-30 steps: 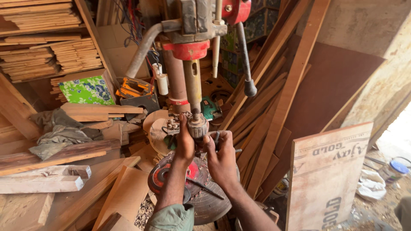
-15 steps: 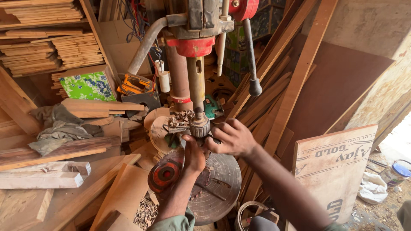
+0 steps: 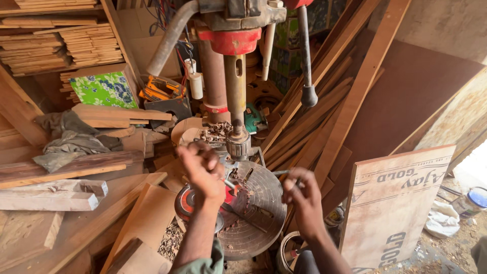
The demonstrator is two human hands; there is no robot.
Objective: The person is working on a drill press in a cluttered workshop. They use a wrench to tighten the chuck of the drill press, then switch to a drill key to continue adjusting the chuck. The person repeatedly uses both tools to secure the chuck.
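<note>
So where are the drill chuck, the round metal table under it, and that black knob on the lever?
drill chuck (image 3: pixel 238 143), head view, on its ribbed metal body.
round metal table (image 3: pixel 264 203), head view, on a bare grooved part of its top.
black knob (image 3: pixel 308 96), head view, on its rounded end.

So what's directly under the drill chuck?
Under the chuck sits the round table, littered with chips. The left hand covers its near-left part; the right hand, holding a thin metal tool, hides its right edge.
</note>
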